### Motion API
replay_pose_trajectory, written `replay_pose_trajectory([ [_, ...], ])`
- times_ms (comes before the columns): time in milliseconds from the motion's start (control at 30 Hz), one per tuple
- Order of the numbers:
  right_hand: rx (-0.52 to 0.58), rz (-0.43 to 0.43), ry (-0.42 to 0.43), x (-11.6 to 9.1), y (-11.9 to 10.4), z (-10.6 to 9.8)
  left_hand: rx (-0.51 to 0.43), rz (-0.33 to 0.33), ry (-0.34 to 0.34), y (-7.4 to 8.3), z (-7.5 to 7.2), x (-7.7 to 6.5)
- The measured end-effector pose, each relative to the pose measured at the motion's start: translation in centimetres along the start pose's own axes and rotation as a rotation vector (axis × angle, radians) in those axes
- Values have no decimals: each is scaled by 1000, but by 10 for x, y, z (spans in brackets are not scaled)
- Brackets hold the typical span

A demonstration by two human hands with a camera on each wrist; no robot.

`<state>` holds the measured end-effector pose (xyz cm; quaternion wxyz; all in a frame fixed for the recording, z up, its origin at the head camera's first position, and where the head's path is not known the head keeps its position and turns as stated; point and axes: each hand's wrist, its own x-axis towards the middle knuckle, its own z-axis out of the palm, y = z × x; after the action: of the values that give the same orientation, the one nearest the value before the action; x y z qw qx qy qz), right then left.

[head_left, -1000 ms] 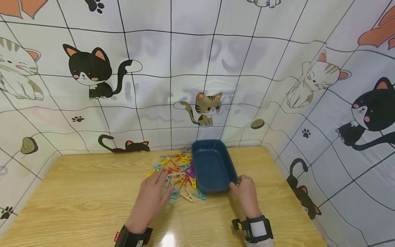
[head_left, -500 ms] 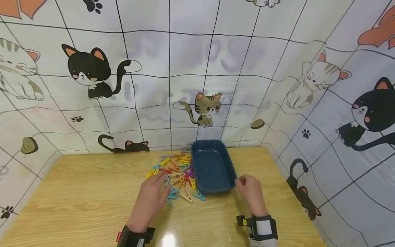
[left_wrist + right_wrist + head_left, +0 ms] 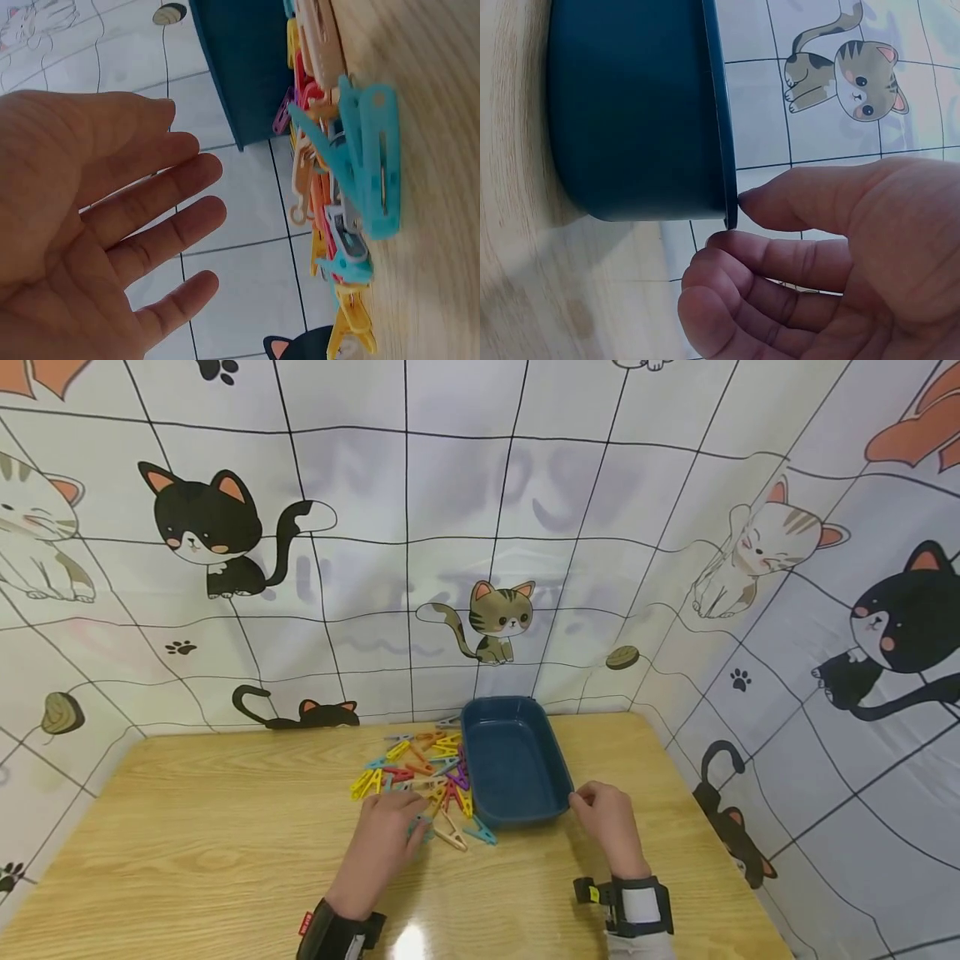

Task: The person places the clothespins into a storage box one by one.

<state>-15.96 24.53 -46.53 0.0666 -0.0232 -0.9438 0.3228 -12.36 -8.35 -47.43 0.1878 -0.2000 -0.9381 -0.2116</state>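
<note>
A heap of small plastic clothespins [image 3: 420, 770] in yellow, teal, orange, red, purple and beige lies along the left side of a dark blue rectangular tub [image 3: 517, 772]. At the near edge of the heap, my left hand [image 3: 384, 837] hovers with loosely spread fingers. The left wrist view shows it holding nothing, apart from a teal clothespin [image 3: 381, 161] and the others. At the tub's near right corner, my right hand [image 3: 609, 827] has its thumb and index finger at the rim, pinching it lightly. Its other fingers curl beneath, seen in the right wrist view.
The wooden table [image 3: 225, 843] extends to both sides and in front of the hands. A white cat-patterned sheet [image 3: 375, 527] with a black grid rises behind it and on the right. Both wrists wear dark straps with cameras.
My left hand has drawn slightly back and right, its fingers bending more, uncovering yellow and red clothespins. My right hand has shifted a little right along the tub's corner. The tub stays put.
</note>
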Motion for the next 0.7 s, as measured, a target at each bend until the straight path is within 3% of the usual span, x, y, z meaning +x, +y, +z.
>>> replay_pose_trajectory([
  [300, 7, 7, -8, 0, -1, 0, 13, 39, -19, 10, 15, -1],
  [700, 15, 22, -12, 1, 1, 2, 91, 23, -99, 11, 31, -4],
])
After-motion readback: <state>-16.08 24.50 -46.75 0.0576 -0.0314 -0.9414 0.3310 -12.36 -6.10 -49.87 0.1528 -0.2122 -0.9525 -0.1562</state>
